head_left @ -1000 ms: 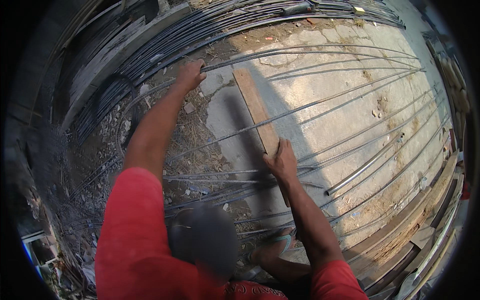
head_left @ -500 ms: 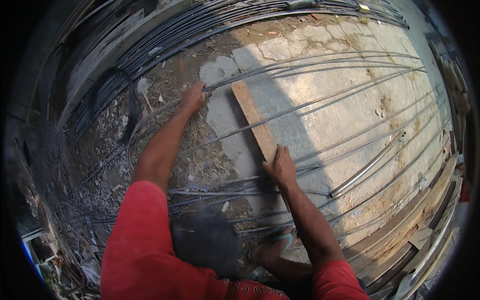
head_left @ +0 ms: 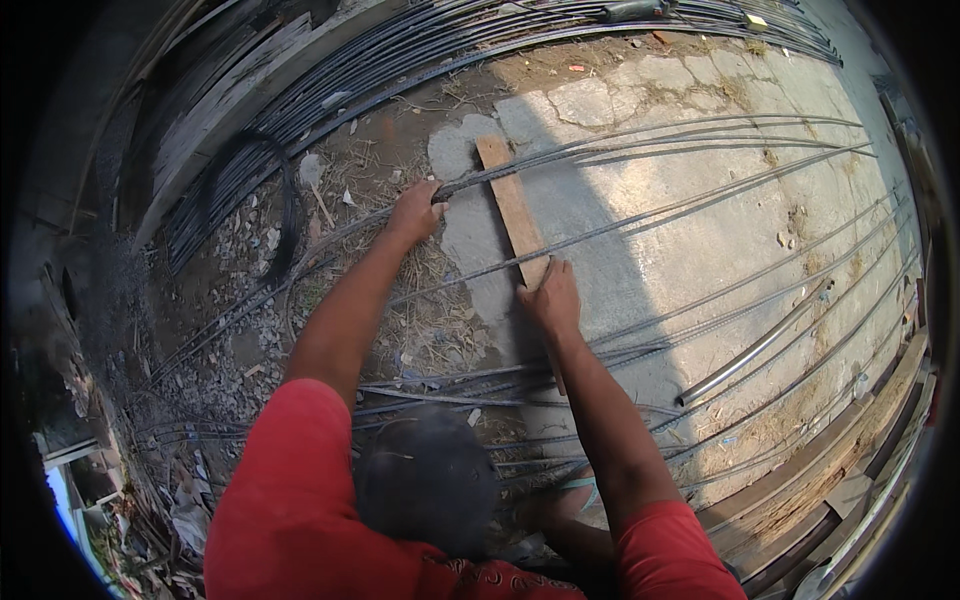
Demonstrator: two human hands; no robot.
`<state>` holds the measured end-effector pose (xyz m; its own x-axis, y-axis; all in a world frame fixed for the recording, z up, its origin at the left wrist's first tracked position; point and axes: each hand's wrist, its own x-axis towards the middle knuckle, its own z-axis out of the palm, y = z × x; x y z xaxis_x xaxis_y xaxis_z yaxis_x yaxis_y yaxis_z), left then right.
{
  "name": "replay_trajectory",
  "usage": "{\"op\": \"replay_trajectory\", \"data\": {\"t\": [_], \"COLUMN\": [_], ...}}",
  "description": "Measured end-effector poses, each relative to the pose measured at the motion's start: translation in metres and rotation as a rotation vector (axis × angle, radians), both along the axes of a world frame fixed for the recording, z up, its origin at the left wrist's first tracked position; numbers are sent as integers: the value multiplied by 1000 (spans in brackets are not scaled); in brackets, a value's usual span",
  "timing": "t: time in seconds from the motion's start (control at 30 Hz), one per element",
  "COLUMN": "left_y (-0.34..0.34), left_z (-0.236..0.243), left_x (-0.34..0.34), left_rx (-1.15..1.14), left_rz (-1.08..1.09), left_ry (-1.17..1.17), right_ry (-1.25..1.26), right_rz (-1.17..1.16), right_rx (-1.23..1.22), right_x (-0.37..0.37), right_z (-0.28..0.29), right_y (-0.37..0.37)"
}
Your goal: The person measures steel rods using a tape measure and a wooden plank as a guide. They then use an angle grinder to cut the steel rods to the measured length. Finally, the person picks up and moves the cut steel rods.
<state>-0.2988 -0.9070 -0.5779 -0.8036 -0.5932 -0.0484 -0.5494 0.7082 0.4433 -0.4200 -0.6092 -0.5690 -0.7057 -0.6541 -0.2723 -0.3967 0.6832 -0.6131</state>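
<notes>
My left hand point(head_left: 416, 212) is closed around a bundle of steel reinforcing bars point(head_left: 650, 133) that runs off to the right. In my right hand point(head_left: 553, 300) I grip a flat wooden plank point(head_left: 512, 205) near its middle. The plank's far end reaches beyond the gripped bars, which cross over it. Another ribbed bar point(head_left: 700, 187) also crosses the plank, just above my right hand. The plank's near part runs down behind my right forearm and is partly hidden there.
A dense stack of bars point(head_left: 440, 55) lies along the far side, with a black wire coil point(head_left: 285, 190) to the left. A metal pipe point(head_left: 752, 345) and more bars cross the concrete on the right. Timber boards point(head_left: 840, 450) line the lower right. Rubble point(head_left: 225, 340) covers the left ground.
The plank has slid away from me, so its far end now extends under and past the upper bars. My right hand moved farther with it, while my left still grips the bars.
</notes>
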Motion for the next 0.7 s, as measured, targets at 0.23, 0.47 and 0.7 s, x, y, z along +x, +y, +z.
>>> {"op": "replay_trajectory", "data": {"t": [0.23, 0.47, 0.7], "left_y": [130, 190, 330], "left_z": [17, 30, 29], "left_x": [79, 154, 298], "left_rx": [-28, -177, 205], "left_rz": [-7, -55, -330], "left_ry": [-34, 89, -174], "right_ry": [42, -108, 263], "right_rz": [88, 35, 170], "right_rx": [32, -52, -279], "right_x": [18, 7, -10], "right_z": [9, -14, -4], "right_y": [58, 62, 83]}}
